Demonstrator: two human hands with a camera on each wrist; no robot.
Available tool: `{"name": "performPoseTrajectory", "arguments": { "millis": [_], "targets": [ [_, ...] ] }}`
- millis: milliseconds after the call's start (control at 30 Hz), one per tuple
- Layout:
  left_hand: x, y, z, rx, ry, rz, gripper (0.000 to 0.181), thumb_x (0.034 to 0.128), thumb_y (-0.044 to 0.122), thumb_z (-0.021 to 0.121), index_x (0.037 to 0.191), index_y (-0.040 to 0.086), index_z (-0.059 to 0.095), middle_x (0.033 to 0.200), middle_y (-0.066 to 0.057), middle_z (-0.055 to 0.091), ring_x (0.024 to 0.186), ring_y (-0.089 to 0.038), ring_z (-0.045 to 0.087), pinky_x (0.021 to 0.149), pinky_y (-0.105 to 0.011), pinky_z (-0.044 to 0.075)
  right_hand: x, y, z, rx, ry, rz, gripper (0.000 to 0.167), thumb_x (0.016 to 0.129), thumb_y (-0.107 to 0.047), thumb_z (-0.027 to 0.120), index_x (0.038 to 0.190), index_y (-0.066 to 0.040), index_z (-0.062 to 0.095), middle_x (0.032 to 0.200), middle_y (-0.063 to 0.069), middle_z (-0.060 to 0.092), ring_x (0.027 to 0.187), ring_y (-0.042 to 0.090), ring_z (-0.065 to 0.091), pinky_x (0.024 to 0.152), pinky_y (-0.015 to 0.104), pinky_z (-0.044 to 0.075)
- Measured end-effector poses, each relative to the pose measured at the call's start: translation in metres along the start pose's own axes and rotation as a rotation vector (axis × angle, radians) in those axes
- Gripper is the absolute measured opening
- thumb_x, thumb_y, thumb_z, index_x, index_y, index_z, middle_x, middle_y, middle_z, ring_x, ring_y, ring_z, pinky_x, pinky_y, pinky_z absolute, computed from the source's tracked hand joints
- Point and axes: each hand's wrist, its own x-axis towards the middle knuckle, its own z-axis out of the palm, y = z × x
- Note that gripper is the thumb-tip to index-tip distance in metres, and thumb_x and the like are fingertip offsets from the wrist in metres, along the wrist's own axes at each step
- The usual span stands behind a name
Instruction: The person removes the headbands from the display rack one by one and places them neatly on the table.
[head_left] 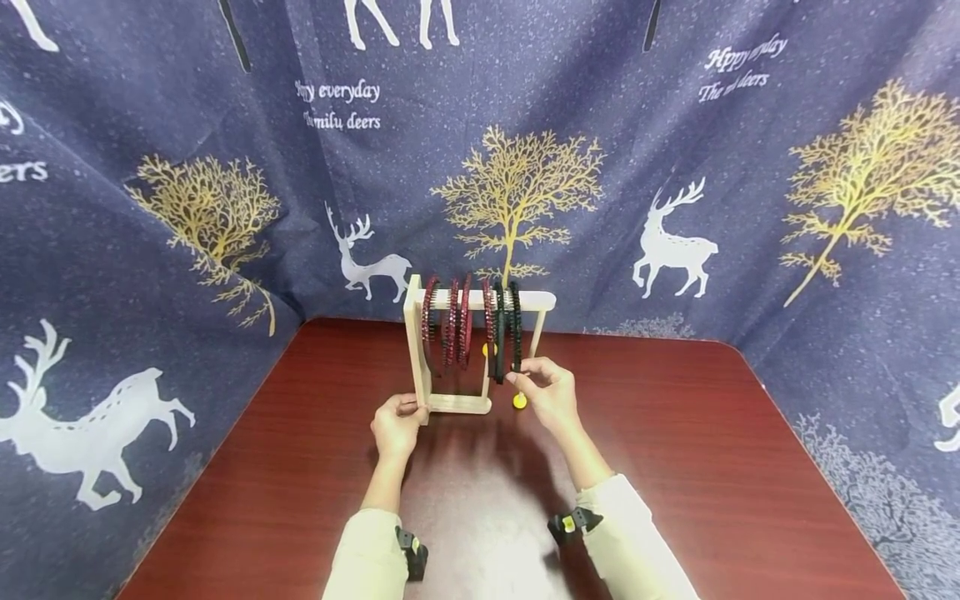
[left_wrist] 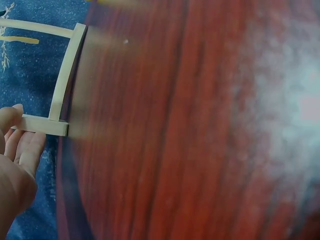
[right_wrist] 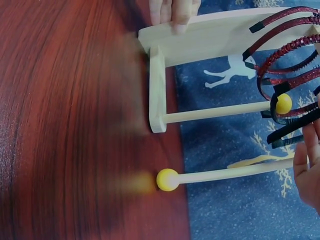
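Head view: wooden rack on the red-brown surface, close to the patterned fabric backdrop. Dark red headbands hang over its top bar, with an inner black headband and an outer black headband toward the right.

Person's left hand grips the foot of the rack, thumb against the wood. Right hand appears to pinch the lower end of the outer black headband between thumb and forefinger; right-wrist view cuts that contact off at the frame edge, so firmness of hold cannot be judged.

Main risk: a sideways pull on the outer band could drag the inner one with it, since the two hang almost touching. A strong tug could also tip or slide the rack, more so if the left fingers loosen; the load sits high, and that hand braces one side only.

Second risk: a light pinch at the tip could let the band spring away. The fingers also hang near the lower yellow ball; a low sweep might knock it.
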Motion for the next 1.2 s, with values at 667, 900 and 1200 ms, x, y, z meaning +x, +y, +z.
{"name": "performPoseTrajectory", "arguments": {
  "millis": [667, 900, 1200],
  "targets": [
    [0.000, -0.005, -0.001, 0.025, -0.024, -0.018, 0.020, 0.0739, 0.016, 0.079, 0.091, 0.009, 0.071, 0.082, -0.003, 0.070, 0.072, -0.019, 0.065, 0.070, -0.039, 0.048, 0.012, -0.008, 0.001, 0.013, 0.044, -0.184, 0.012, 0.070, 0.021, 0.067, 0.081, 0.018, 0.062, 0.076, 0.029, 0.056, 0.071, 0.009, 0.061, 0.064, 0.019, 0.050],
    [-0.001, -0.004, -0.001, 0.027, -0.014, -0.026, 0.020, 0.0731, 0.015, 0.079, 0.090, 0.010, 0.071, 0.082, -0.002, 0.070, 0.074, -0.021, 0.065, 0.076, -0.041, 0.045, 0.017, -0.015, -0.003, 0.044, 0.030, -0.217, 0.013, 0.070, 0.023, 0.066, 0.080, 0.020, 0.061, 0.075, 0.031, 0.056, 0.072, 0.009, 0.062, 0.066, 0.020, 0.050],
    [-0.001, -0.004, 0.000, 0.027, -0.018, -0.021, 0.020, 0.0732, 0.015, 0.079, 0.090, 0.010, 0.071, 0.082, -0.002, 0.070, 0.073, -0.021, 0.065, 0.072, -0.041, 0.047, 0.024, -0.034, -0.011, 0.073, 0.053, -0.236, 0.014, 0.070, 0.025, 0.064, 0.082, 0.022, 0.060, 0.076, 0.034, 0.054, 0.071, 0.010, 0.063, 0.066, 0.021, 0.051]
  ]
}}
